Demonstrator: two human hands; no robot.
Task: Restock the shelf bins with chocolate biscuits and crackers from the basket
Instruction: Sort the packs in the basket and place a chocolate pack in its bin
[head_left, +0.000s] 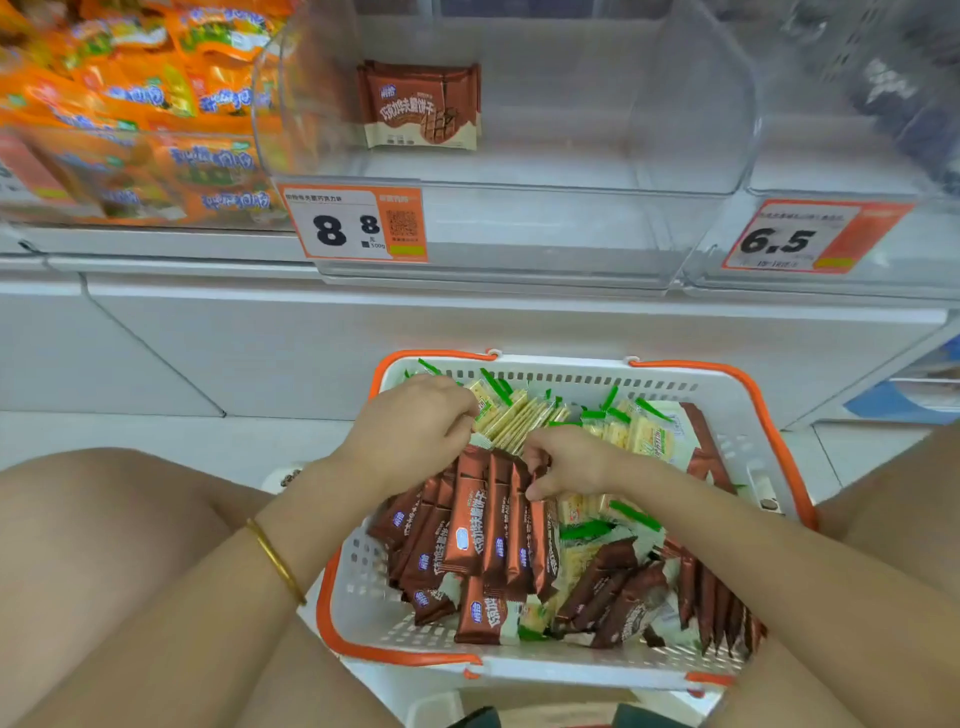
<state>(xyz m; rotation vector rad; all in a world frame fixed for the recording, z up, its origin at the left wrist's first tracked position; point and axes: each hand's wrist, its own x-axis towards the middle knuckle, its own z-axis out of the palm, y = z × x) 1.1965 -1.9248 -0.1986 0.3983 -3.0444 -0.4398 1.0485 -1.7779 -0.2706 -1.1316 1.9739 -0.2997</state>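
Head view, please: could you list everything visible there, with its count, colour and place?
basket: one, white with orange rim, between the knees
chocolate biscuit packs: many, brown, in the basket
cracker packs: many, pale yellow and green, mostly at the basket's back
middle bin: one, clear, on the shelf above the basket
shelved biscuit packs: small stack, brown, inside the middle bin
orange packs: many, orange, left bin
price tags: two, orange and white, on bin fronts
bangle: one, gold, left wrist
left hand: fingers curled at the cracker packs, grip unclear
right hand: pinches one of the chocolate biscuit packs
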